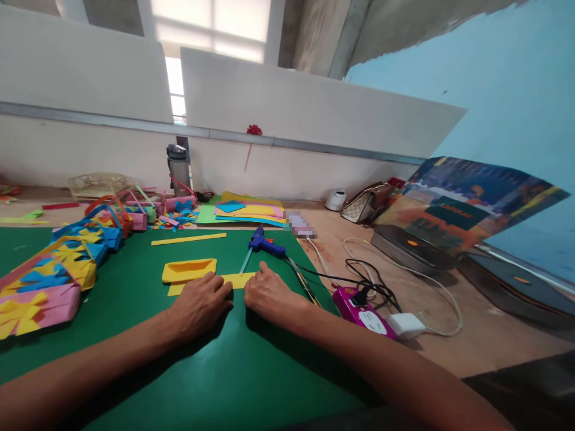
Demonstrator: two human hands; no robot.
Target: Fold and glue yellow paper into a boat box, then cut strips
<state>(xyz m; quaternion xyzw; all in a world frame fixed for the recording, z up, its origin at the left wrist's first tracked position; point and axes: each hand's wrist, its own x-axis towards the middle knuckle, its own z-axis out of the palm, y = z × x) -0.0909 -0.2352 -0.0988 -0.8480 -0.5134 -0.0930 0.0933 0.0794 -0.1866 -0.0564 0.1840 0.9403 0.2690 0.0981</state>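
My left hand (200,306) rests on the green mat with its fingers curled down on a strip of yellow paper (234,279). At the strip's right end is my right hand (275,297), its fingers closed on the paper and its thumb on top. The fingertips of both hands are partly hidden. Just behind my left hand sits a folded yellow paper box (186,271) with an open top. A blue glue gun (266,244) lies beyond my right hand, a pale glue stick (246,261) reaching from it toward the strip. Farther back lies a narrow yellow strip (188,239).
Finished paper baskets (54,299) line the left side. Stacked colored paper (247,209) and a grey bottle (178,173) stand at the back. To the right are scissors (303,280), a purple power strip (362,314), tangled cables and a white charger (406,324).
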